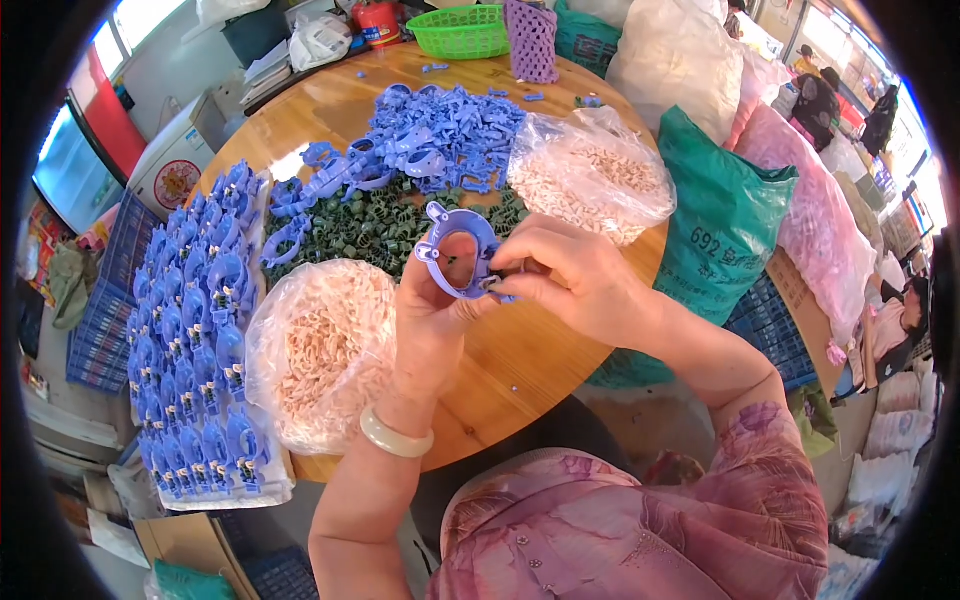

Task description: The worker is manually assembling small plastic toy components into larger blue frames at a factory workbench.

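Observation:
Over the table, my left hand (425, 325) is closed around the lower side of a blue plastic ring-shaped part (484, 238) with small round lugs. From the right, my right hand (585, 275) pinches at the ring's lower right edge, where a small dark piece (490, 283) shows between the fingertips and the ring. The fingers partly cover this piece. Beneath and behind the ring lies a heap of dark green plastic pieces (345, 222). A pile of blue plastic parts (440, 130) sits farther back.
Rows of blue assembled parts (200, 340) stand on a white board at left. Clear bags of small beige pieces lie near my left wrist (335, 340) and at right (600, 180). A green basket (460, 35) stands at the back. Green sack (715, 220) leans against the round wooden table (540, 385).

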`<state>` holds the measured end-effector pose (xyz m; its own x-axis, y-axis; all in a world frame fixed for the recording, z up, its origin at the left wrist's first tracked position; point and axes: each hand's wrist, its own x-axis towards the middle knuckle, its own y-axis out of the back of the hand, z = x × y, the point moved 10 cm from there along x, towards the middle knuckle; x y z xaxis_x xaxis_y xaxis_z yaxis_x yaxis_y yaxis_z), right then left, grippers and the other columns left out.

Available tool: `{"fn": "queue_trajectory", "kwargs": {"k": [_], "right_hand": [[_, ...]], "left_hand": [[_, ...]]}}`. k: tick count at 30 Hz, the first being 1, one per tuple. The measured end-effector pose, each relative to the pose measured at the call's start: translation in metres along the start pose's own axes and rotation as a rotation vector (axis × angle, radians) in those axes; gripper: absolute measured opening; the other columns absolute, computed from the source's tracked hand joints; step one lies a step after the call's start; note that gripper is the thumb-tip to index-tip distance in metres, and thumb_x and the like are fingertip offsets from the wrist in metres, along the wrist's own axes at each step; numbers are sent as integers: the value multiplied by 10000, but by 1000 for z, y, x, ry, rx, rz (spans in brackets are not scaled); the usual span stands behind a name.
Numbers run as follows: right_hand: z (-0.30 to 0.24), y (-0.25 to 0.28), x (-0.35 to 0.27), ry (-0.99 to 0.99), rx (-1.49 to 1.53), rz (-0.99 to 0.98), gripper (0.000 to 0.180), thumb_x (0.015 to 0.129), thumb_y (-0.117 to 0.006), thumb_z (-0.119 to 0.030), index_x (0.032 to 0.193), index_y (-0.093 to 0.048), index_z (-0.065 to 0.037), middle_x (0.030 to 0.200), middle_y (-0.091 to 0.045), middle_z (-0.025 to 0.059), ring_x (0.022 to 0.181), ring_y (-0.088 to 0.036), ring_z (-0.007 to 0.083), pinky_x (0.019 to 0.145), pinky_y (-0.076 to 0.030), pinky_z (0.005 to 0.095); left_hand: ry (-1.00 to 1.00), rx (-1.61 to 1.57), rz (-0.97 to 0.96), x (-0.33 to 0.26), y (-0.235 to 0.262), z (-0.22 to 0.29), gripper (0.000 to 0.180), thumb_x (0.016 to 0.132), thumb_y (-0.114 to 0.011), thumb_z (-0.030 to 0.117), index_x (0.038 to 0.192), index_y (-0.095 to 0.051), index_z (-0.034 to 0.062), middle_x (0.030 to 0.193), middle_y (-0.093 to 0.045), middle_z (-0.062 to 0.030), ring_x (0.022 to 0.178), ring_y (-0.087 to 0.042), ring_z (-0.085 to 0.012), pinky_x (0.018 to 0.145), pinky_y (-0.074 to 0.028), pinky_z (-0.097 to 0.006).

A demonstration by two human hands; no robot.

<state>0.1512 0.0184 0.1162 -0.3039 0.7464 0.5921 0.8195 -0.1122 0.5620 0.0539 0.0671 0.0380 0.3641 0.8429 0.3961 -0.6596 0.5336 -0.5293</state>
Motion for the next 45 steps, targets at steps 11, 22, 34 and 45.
{"fn": "queue_trajectory", "kwargs": {"k": [11,22,34,45], "right_hand": [[1,1,-4,38,-58,-13,76,760,-638,-43,821,-594,-45,772,-556,72,721,-574,240,607,-458,320],[25,-19,5,-18,-19,-13,48,759,-611,-9,778,-569,-23,744,-561,85,676,-560,207,598,-446,295],[17,-22,12,-189,-58,-87,142,842,-566,-1,982,-586,-8,829,-498,0,670,-429,53,570,-354,192],[-236,-239,5,548,203,-1008,327,766,-580,-284,942,-613,-10,878,-601,191,864,-579,349,702,-459,422]], "left_hand": [[-15,18,-33,0,-9,1,544,705,-686,-70,1193,-467,32,1078,-576,-82,1000,-575,-187,789,-531,-291],[208,88,118,-2,12,-8,534,693,-635,-73,1189,-459,20,1079,-536,-48,991,-538,-154,856,-464,-310],[44,-236,15,7,22,-22,265,729,-622,-61,958,-552,53,908,-593,-35,827,-589,-145,698,-505,-276],[101,-268,-158,19,5,-36,212,788,-620,4,977,-548,66,893,-588,-47,818,-588,-160,740,-512,-322]]}}
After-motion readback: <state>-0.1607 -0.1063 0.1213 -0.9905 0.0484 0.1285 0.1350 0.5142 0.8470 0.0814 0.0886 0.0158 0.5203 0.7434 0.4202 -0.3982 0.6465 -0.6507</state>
